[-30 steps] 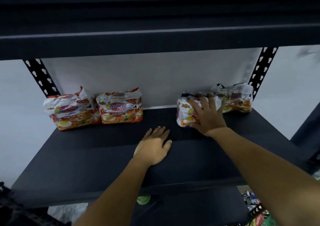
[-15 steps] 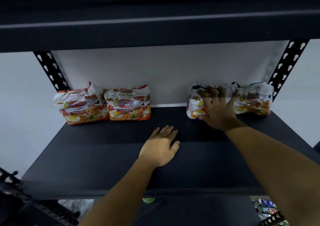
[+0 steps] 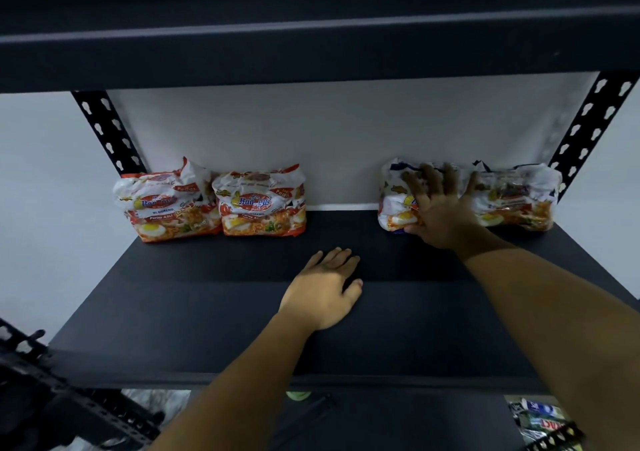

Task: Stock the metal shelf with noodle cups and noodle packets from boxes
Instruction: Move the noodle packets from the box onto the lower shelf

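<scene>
A black metal shelf board (image 3: 173, 312) carries several orange-and-white noodle packets standing along the back wall. Two packets (image 3: 166, 205) (image 3: 261, 205) lean side by side at the back left. At the back right stands another packet (image 3: 516, 201), and beside it a blue-edged noodle packet (image 3: 394, 205). My right hand (image 3: 440, 208) lies spread over the front of that packet, with the thumb at its lower edge. My left hand (image 3: 325, 288) rests flat, palm down, on the middle of the board with nothing in it.
The shelf above (image 3: 311, 45) hangs low over the packets. Perforated black uprights stand at the back left (image 3: 104, 128) and back right (image 3: 588, 128). A gap separates the two packet pairs. More packets (image 3: 543, 419) show below at the lower right. Another black rack (image 3: 52, 381) sits at the lower left.
My right hand has pushed the blue-edged packet back against the wall, beside the far-right packet. My left hand has stayed flat on the board.
</scene>
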A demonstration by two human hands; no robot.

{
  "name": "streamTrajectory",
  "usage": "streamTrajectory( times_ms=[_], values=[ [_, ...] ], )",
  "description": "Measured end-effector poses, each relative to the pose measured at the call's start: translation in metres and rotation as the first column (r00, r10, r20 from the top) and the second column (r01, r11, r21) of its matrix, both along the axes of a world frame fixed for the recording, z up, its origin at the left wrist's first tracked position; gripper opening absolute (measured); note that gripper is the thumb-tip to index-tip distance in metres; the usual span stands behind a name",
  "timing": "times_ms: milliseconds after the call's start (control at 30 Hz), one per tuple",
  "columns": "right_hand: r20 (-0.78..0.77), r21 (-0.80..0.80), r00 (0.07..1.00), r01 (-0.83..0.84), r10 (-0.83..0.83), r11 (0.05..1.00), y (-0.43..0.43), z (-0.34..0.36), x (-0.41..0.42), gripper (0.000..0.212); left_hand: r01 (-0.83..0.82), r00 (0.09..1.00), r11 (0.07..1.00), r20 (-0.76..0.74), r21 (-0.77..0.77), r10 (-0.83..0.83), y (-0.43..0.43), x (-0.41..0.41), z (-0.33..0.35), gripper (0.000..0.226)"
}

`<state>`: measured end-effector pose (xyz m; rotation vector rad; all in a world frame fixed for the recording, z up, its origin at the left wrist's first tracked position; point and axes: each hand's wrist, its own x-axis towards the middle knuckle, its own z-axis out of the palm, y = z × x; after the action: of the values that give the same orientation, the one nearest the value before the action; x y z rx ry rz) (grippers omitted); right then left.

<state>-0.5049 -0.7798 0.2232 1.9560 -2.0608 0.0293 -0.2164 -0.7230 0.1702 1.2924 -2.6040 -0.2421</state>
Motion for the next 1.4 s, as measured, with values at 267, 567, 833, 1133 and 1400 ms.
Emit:
streamTrajectory(
  times_ms=[267,567,833,1133,1400],
  values=[
    [0.015,-0.108,0.998,-0.065,0.067,0.992,0.022,0.004,0.007,0.117,0.003,1.0,1.0,0.005,0.031,-0.003,-0.002,0.0,0.002,0.059],
    [0.403,0.117,0.915,-0.065,0.012,0.991,0.157,-0.027,0.085,0.076,0.007,1.0,0.999,-0.019,0.051,-0.006,-0.001,-0.001,0.004,0.059],
    [0.348,0.302,0.933,-0.022,-0.089,0.953,0.196,-0.042,0.114,0.073,0.009,0.998,0.999,-0.056,0.052,-0.006,0.013,0.003,0.011,0.056],
    [0.329,0.284,0.942,-0.029,-0.069,0.958,0.203,-0.043,0.115,0.072,0.019,0.998,0.997,-0.065,0.073,-0.014,0.058,0.026,0.008,0.054],
    [0.519,0.055,0.84,-0.22,0.16,0.974,0.215,-0.046,0.108,0.056,-0.044,0.993,0.993,-0.1,0.109,0.055,0.123,0.048,0.005,0.056]
  ],
)
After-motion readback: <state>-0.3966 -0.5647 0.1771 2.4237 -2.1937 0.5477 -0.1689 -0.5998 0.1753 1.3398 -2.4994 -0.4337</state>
